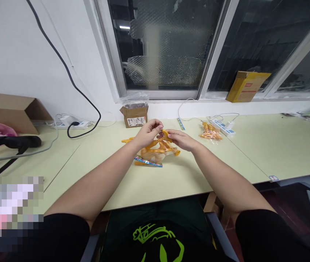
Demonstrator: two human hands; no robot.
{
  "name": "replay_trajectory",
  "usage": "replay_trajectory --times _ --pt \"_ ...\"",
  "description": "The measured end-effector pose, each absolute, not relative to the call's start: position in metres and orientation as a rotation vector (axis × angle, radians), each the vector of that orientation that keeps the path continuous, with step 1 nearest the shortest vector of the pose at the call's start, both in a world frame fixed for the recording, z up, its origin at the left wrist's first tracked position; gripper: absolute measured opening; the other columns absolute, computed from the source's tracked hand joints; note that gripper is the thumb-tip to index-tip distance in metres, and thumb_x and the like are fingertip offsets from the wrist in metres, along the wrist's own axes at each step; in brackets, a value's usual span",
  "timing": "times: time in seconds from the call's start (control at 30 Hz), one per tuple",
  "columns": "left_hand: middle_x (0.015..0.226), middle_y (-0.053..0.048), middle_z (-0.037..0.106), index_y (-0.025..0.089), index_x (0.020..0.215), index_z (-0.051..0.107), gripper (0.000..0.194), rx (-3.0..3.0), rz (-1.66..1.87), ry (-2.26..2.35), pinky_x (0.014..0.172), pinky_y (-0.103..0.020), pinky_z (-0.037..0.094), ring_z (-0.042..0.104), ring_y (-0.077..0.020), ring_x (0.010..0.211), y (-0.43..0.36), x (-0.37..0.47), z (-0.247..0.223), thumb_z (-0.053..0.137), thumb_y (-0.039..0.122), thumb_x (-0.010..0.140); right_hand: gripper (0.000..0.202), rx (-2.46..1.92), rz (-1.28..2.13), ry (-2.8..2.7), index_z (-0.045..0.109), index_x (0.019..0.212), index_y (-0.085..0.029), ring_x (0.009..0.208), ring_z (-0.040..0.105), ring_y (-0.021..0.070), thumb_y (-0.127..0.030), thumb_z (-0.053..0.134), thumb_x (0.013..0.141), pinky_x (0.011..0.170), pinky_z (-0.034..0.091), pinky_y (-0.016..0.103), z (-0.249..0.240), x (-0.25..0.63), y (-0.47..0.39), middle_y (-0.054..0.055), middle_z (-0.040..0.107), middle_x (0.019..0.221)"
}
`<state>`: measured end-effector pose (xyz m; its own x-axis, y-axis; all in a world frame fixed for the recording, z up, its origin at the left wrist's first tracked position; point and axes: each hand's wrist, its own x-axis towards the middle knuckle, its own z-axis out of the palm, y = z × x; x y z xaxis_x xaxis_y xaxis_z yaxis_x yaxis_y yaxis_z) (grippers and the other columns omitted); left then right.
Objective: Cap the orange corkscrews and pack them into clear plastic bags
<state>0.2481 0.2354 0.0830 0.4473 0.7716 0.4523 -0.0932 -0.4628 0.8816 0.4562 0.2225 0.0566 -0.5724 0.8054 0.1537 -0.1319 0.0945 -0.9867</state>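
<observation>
Stretching from left to right, the pale green table (171,185) runs along below a far window (168,43). Over on the far left sits the big brown carton (4,109), open at its right end, while a yellow box (249,87) leans against the glass on the far right. Near the middle, we've got a heap of orange parts (157,151) with clear plastic among them, right below both hands. Behind it stands a small labelled box (135,114), and right of the hands lies a clear bag of orange parts (210,131). Now the hands! The right hand (182,139) has an orange piece (167,135) gripped in its fingers, above the heap. The left hand (149,133) is just beside it, thumb and fingertip pinched close; whether it's grasping anything, I can't tell.
</observation>
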Motion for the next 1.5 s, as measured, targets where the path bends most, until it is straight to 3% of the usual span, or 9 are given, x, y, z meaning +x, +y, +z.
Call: replay_trajectory --times 0.17,0.4,0.67,0.8,0.97,1.1,1.2,1.33,1.5 --pt "0.082 0.002 0.051 0.021 0.094 0.054 0.035 1.764 1.136 0.619 0.056 -0.025 0.045 0.053 -0.0107 0.062 0.233 0.247 0.077 0.068 0.053 0.092 0.031 -0.677 1.755 -1.558 0.068 0.100 -0.020 0.090 0.067 0.0179 -0.044 0.079 0.083 0.084 0.056 0.031 0.056 0.446 0.223 0.007 0.074 0.103" --pt "0.088 -0.002 0.054 0.021 0.094 0.056 0.028 2.050 1.163 0.694 0.073 -0.029 0.047 0.053 -0.0161 0.082 0.228 0.246 0.080 0.057 0.048 0.099 0.038 -0.820 1.374 -2.045 0.067 0.098 -0.019 0.066 0.053 0.0129 -0.056 0.061 0.095 0.060 0.045 0.025 0.059 0.444 0.229 -0.002 0.058 0.078" --pt "0.090 -0.003 0.057 0.021 0.096 0.054 0.028 2.053 1.205 0.748 0.078 -0.031 0.047 0.054 -0.0171 0.084 0.228 0.245 0.075 0.053 0.049 0.100 0.037 -1.015 0.661 -2.398 0.067 0.084 -0.018 0.068 0.053 0.0153 -0.047 0.052 0.102 0.070 0.041 0.029 0.075 0.437 0.226 0.000 0.061 0.070" --pt "0.104 -0.007 0.064 0.023 0.099 0.048 0.034 1.862 1.327 0.708 0.086 -0.033 0.052 0.062 -0.0194 0.101 0.227 0.242 0.070 0.053 0.056 0.100 0.051 -1.010 0.724 -2.360 0.073 0.096 -0.019 0.079 0.061 0.0188 -0.053 0.037 0.107 0.078 0.046 0.032 0.085 0.436 0.216 0.005 0.071 0.087" --pt "0.106 -0.003 0.069 0.029 0.107 0.037 0.039 1.554 1.407 0.755 0.075 -0.032 0.057 0.071 -0.0175 0.090 0.230 0.232 0.064 0.055 0.062 0.098 0.033 -0.934 0.611 -2.410 0.074 0.115 -0.022 0.105 0.068 0.0261 -0.047 0.066 0.096 0.095 0.048 0.038 0.098 0.446 0.213 0.010 0.075 0.117" --pt "0.095 0.002 0.070 0.030 0.106 0.033 0.041 1.454 1.487 0.801 0.073 -0.031 0.059 0.073 -0.0156 0.081 0.239 0.225 0.056 0.053 0.064 0.096 0.011 -1.065 0.308 -2.455 0.071 0.095 -0.021 0.097 0.069 0.0252 -0.031 0.070 0.092 0.109 0.038 0.052 0.103 0.452 0.213 0.007 0.077 0.098" --pt "0.089 0.003 0.068 0.031 0.106 0.034 0.041 1.425 1.522 0.832 0.071 -0.030 0.058 0.073 -0.0163 0.083 0.245 0.222 0.051 0.053 0.065 0.096 0.008 -1.024 0.286 -2.366 0.064 0.091 -0.022 0.098 0.068 0.0234 -0.029 0.065 0.093 0.113 0.031 0.057 0.101 0.451 0.214 0.002 0.075 0.095" --pt "0.103 -0.001 0.072 0.032 0.114 0.038 0.046 1.353 1.427 0.744 0.079 -0.032 0.059 0.073 -0.0187 0.101 0.247 0.217 0.048 0.065 0.060 0.089 0.010 -0.903 0.442 -2.146 0.056 0.092 -0.023 0.087 0.063 0.0200 -0.032 0.058 0.095 0.088 0.048 0.038 0.094 0.446 0.219 0.002 0.069 0.092" --pt "0.114 -0.006 0.074 0.030 0.136 0.049 0.078 1.273 0.962 0.713 0.086 -0.035 0.059 0.074 -0.0218 0.101 0.231 0.212 0.037 0.089 0.038 0.070 0.016 -0.896 0.508 -1.886 0.051 0.092 -0.024 0.084 0.057 0.0192 -0.039 0.057 0.093 0.069 0.046 0.029 0.085 0.438 0.225 0.003 0.062 0.088"
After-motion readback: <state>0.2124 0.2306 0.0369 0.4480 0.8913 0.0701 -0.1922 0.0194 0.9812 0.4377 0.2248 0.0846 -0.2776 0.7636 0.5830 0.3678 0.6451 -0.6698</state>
